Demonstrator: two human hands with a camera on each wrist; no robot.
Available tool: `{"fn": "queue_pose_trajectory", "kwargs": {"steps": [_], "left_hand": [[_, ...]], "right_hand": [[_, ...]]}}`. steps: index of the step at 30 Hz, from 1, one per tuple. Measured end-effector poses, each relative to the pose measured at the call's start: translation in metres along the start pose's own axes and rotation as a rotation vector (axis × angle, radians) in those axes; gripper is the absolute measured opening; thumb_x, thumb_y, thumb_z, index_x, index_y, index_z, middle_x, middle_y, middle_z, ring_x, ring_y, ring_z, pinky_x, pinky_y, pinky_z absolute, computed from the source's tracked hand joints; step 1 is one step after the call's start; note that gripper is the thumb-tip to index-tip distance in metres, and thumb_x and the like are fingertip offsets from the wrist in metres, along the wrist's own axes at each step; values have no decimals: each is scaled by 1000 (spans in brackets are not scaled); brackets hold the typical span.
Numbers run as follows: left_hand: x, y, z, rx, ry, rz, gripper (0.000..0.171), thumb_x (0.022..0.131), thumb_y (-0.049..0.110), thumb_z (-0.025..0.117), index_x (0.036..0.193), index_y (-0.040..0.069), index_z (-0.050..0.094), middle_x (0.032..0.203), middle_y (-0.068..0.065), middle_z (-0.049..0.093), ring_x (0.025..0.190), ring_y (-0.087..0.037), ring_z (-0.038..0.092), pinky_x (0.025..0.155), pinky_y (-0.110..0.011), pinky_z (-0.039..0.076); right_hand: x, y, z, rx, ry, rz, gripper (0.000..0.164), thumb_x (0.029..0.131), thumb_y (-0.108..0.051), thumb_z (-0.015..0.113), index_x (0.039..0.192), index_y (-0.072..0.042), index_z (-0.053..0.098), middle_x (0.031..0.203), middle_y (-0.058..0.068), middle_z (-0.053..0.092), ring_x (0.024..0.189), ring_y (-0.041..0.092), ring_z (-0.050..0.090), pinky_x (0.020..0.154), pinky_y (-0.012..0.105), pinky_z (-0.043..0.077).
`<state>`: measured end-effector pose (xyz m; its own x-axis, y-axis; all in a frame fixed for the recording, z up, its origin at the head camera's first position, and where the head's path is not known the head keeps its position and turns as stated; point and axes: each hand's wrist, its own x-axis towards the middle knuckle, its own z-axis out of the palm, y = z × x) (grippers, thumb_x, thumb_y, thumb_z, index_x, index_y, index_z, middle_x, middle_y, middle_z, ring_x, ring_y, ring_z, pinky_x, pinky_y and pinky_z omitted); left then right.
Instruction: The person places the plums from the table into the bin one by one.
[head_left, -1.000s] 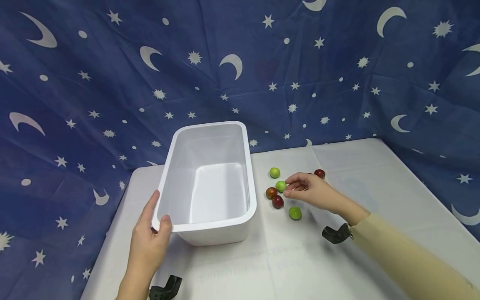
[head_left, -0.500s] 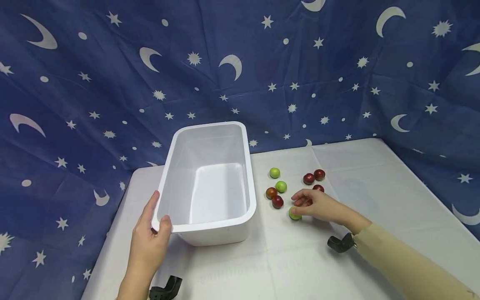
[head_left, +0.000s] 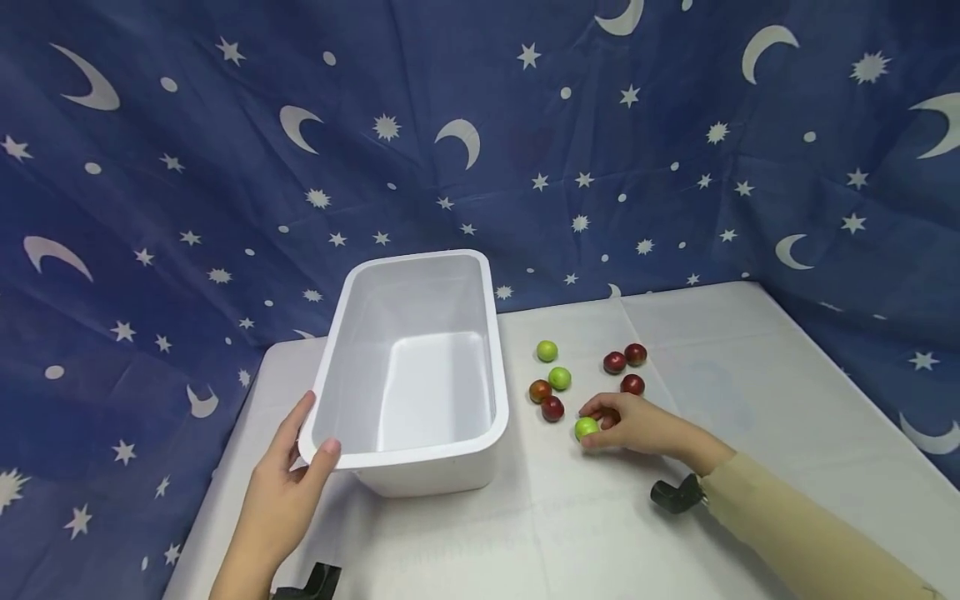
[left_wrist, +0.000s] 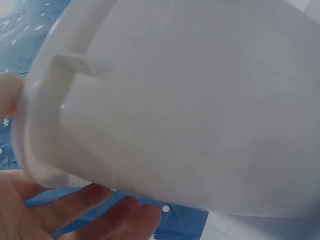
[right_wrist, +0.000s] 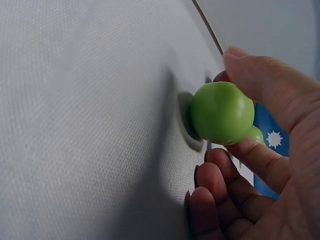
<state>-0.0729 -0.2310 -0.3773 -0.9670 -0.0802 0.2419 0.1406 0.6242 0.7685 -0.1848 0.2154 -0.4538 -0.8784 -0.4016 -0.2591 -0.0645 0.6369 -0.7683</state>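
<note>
The right hand [head_left: 636,427], drawn nearer since a second ago, pinches one green fruit [head_left: 587,428] between thumb and fingers right of the white tub [head_left: 423,455], rim gripped by the left hand [head_left: 279,493], seven other fruits [head_left: 559,378] there unheld.

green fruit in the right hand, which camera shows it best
The right wrist view: the green fruit appears large and close, held by the right hand. The head view shows it too, but much smaller. The left wrist view misses it; the white tub fills most of that frame.
</note>
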Motion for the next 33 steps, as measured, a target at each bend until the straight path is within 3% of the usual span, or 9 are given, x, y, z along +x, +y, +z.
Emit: {"fn": "queue_pose_trajectory", "kwargs": {"steps": [3, 5, 12, 18, 26, 33], "left_hand": [[-2, -1, -1, -41, 3, 14, 64, 97, 20, 60, 153, 30, 29, 152, -12, 34, 128, -33, 44, 80, -11, 43], [-2, -2, 0, -56, 10, 29, 64, 97, 19, 59, 153, 28, 29, 152, -12, 32, 129, -34, 42, 80, -10, 43], [-4, -8, 5, -134, 54, 50, 62, 97, 11, 58, 152, 25, 32, 151, -12, 33, 128, -34, 41, 77, -12, 46], [-4, -10, 8, -146, 80, 66, 62, 96, 8, 58, 151, 21, 33, 150, -13, 36, 125, -33, 45, 76, -13, 47], [-4, -10, 8, -161, 77, 45, 62, 96, 9, 58, 151, 24, 33, 149, -9, 36, 124, -31, 47, 76, -14, 47], [-4, -10, 8, -160, 71, 37, 62, 97, 11, 58, 151, 25, 32, 149, -9, 36, 124, -29, 47, 76, -14, 47]], "right_hand": [[1, -1, 1, -22, -4, -2, 46, 77, -34, 81, 114, -12, 65, 93, 3, 56, 88, 20, 49, 74, 34, 42], [2, -1, 2, -42, -2, 2, 44, 78, -34, 81, 113, -13, 65, 92, 3, 55, 87, 20, 48, 72, 33, 41], [3, 1, 4, -61, 6, 18, 40, 77, -34, 81, 110, -16, 66, 90, 3, 53, 87, 20, 46, 72, 35, 40], [3, 0, 4, -47, 7, 17, 39, 78, -33, 81, 109, -15, 66, 88, 4, 53, 84, 20, 47, 69, 35, 40], [5, -1, -2, -34, -2, 32, 40, 80, -37, 78, 109, -14, 65, 88, 3, 57, 82, 20, 51, 70, 35, 43], [8, -9, -11, -55, 29, -11, 41, 82, -37, 77, 112, -12, 63, 90, 2, 59, 83, 20, 53, 73, 36, 45]]}}
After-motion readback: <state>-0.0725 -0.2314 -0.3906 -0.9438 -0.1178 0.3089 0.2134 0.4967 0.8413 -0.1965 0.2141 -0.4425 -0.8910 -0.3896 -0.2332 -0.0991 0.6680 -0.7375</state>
